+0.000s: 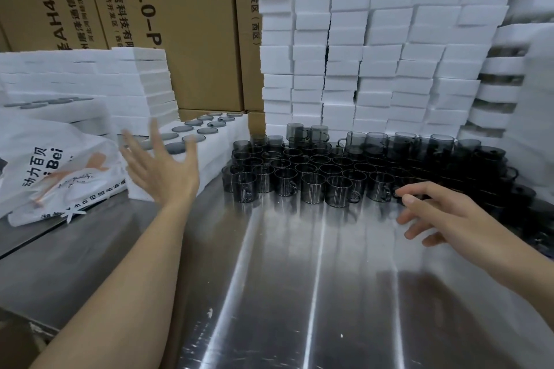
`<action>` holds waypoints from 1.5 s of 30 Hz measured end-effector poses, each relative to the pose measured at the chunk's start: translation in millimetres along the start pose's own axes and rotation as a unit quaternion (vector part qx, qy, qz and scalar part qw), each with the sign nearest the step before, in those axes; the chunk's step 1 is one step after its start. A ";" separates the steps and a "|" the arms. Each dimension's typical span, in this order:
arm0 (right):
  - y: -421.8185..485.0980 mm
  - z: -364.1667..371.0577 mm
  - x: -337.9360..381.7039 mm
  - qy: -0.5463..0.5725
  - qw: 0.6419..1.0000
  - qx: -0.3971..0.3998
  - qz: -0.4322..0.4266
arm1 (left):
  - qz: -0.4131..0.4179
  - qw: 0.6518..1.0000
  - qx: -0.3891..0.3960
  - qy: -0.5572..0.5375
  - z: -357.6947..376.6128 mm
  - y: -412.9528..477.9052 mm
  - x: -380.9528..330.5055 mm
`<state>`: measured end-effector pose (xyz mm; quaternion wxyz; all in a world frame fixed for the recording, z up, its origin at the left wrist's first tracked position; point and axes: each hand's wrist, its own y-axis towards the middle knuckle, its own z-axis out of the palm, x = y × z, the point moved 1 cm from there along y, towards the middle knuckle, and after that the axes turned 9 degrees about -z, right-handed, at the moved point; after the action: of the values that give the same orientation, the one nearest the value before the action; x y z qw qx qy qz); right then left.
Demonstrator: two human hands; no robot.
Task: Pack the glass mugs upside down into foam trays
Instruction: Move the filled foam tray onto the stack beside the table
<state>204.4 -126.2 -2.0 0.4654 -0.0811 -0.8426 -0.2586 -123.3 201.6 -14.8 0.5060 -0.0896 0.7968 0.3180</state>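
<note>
Looks down from head height onto a steel table (299, 278). Shows the left hand (162, 171) lifted off the table at the end of an outstretched bare forearm, slightly blurred, palm turned inward, fingers straight and fanned wide, gripping nothing. Places it in front of a white foam tray (223, 145), where upturned mug bases show as grey discs sunk in the pockets. Shows the right hand (443, 216) low over the table at the right, back of the hand up, fingers loosely extended and a little apart, empty. Puts its index fingertip just beside a front-row mug; cannot tell whether touching. Finds the glass mugs (314, 171), dark and smoky, packed upright across the middle and right of the table, some stacked higher at the back. Takes in foam stacks (374, 54) behind, cardboard boxes (180, 24), and a printed plastic bag (54, 171) at left.
</note>
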 end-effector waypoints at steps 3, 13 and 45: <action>0.1 -1.3 0.2 -0.005 1.000 0.002 0.000 | 0.057 0.996 0.041 0.063 4.8 -0.3 3.6; -1.0 -2.1 1.0 -0.021 1.000 0.014 0.007 | 0.051 0.993 -0.014 0.107 6.0 2.1 6.1; 10.8 -33.6 49.8 -0.186 0.957 -0.154 -0.159 | 0.296 0.955 -0.019 0.002 19.9 -27.5 -35.4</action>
<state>205.8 -139.3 57.6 0.2355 -0.0635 -0.8663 -0.4359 -78.9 185.6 -1.4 0.3863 0.1397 0.7822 0.4684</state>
